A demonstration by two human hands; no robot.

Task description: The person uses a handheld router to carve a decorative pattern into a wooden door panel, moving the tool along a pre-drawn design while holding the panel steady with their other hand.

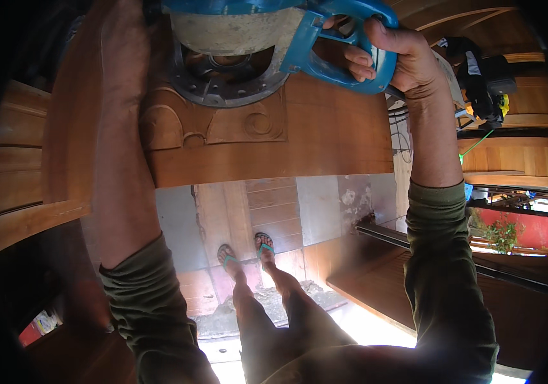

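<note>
A router [232, 29] with a blue and grey body and a round dark base sits on a wooden panel [344, 125]. My right hand [408, 61] is wrapped round its blue loop handle, the thumb over the top. Up at the upper left, my left hand [122, 25] reaches along the router's other side; its fingers are cut off by the frame edge and what it touches does not show. Beside the router base, a carved scroll relief [178, 125] stands out on the panel. The top of the router runs out of view.
Wooden boards [21, 153] stand at the left, and more panels [511, 157] at the right. A dark rail [389, 235] and wooden sheet lie at lower right. My feet in flip-flops [228, 256] stand on a tiled floor [274, 211]. Black items [482, 80] and a green cord [475, 146] are at far right.
</note>
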